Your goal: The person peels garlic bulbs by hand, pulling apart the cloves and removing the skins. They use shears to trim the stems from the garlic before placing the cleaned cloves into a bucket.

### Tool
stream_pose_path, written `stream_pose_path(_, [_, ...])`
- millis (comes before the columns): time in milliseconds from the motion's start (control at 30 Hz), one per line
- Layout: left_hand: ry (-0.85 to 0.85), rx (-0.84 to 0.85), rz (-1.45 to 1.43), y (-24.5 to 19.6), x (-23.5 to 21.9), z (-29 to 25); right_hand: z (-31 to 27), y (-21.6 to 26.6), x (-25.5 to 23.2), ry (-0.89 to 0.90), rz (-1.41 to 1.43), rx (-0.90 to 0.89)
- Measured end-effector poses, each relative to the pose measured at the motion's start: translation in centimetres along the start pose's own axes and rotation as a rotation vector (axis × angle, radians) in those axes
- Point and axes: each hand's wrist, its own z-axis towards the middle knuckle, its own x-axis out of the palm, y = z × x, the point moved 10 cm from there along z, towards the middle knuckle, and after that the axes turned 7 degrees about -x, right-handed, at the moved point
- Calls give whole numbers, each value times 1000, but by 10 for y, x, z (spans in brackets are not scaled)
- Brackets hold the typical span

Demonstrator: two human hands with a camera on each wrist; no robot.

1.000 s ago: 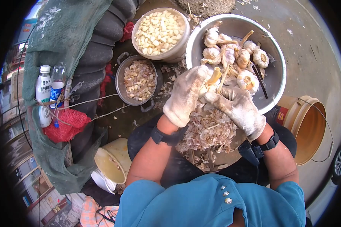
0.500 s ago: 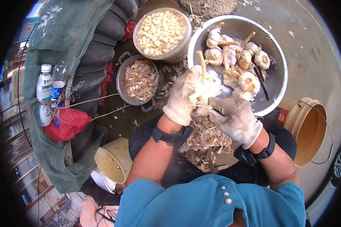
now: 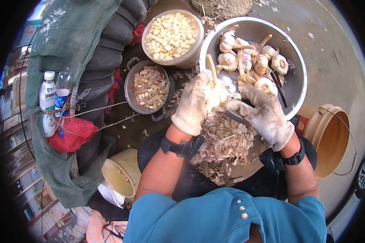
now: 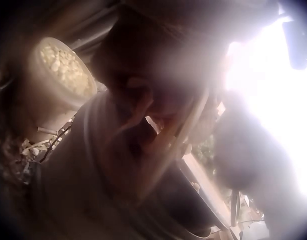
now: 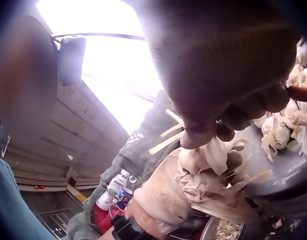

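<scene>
While the left hand (image 3: 190, 105) grips the bulb (image 3: 215, 96) over the husk pile (image 3: 229, 139), just by the near edge of the basin (image 3: 295, 91), the right hand (image 3: 265, 117) is curled beside it, an orange end (image 5: 299, 94), likely a handle, poking out. I read this as mid-peel. Next move probably calls for a steady left grip while I strip skin with the right. Bulb looks pale, papery skin torn into flaps, dry stem (image 3: 211, 69) pointing up.

Pretty clearly outdoors, looks like a yard or roadside tbh: grey hard ground (image 3: 324, 73) at upper right, car wheel (image 3: 364, 174) at the lower right edge, building fronts (image 3: 34, 178) down the left side.
</scene>
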Motion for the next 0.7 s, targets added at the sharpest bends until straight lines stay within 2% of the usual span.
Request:
stream_pose_path(33, [94,-206,-473,21,7,3,1,2,-4,-1,-1,1])
stream_pose_path(67, [96,-205,-474,24,8,2,1,0,-8,-15,54,45])
stream_pose_path(100, [8,-167,-234,16,4,-2,1,-2,-11,-28,109,88])
stream_pose_path(133, [-80,-128,6,9,-1,-4,3,3,-13,5,81,39])
stream_pose_path(167, [-80,-128,6,8,-1,-5,3,3,-10,5,81,39])
stream_pose_path(233, [-41,-234,-92,18,3,-7,1,11,-14,-187,375,-98])
stream_pose_path(267, [-39,-235,-92,19,5,-10,2,10,-11,-188,375,-95])
stream_pose_path(333, [-54,-138,-132,13,7,-13,5,23,-1,-85,220,-237])
stream_pose_path(433, [46,-185,-125,21,10,-12,4,15,4,-74,289,-190])
stream_pose_path(467, [156,-67,-16,8,18,-15,6,21,-2,-142,193,-247])
stream_pose_path(500, [156,-67,-16,8,20,-15,8,22,-4,-141,192,-247])
stream_pose_path(567, [116,53,147,-3,23,-14,10,12,-9,-144,135,-96])
stream_pose_path(600, [126,-233,-395,18,25,-10,12,12,-9,-208,159,-125])
stream_pose_path(633, [125,-231,-395,23,22,-7,14,8,-5,-208,159,-126])
stream_pose_path(700, [335,-239,-780,26,35,-3,17,-12,-8,-295,306,-57])
